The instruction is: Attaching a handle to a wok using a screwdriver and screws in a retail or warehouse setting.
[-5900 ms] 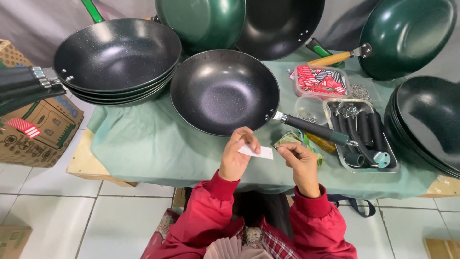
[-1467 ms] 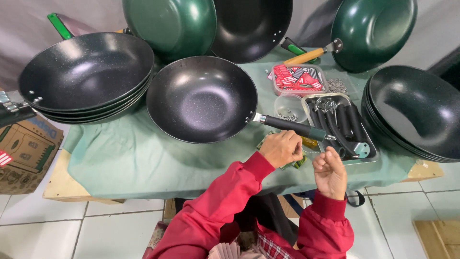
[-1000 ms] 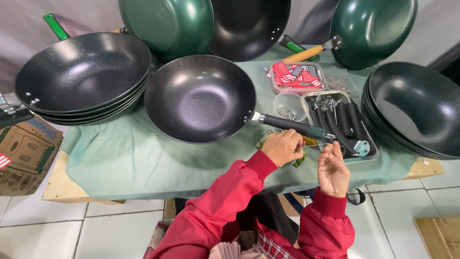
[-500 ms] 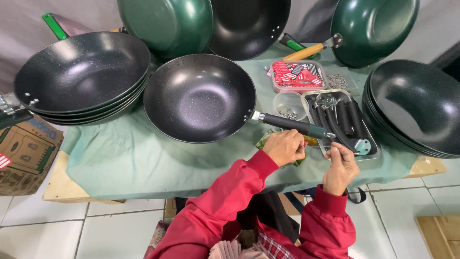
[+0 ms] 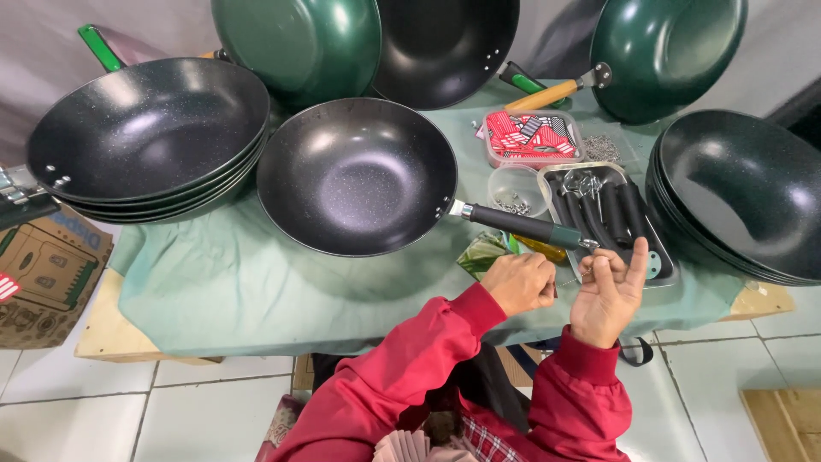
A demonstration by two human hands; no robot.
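My left hand is closed in a fist at the front edge of the table, and a thin small metal piece pokes out of it toward my right hand. My right hand is held up beside it, palm toward me and fingers spread, just under the end of a pan's handle. That handle belongs to a black wok lying in the middle of the green cloth. A green packet lies just behind my left fist.
A metal tray of dark handles, a clear cup of screws and a box of red packets lie behind my hands. Stacked black woks stand left and right, green ones behind. A cardboard box sits at lower left.
The white slip both hands held at first is gone. My left hand has stayed in a fist by the green packet. My right hand has risen and spread its fingers.
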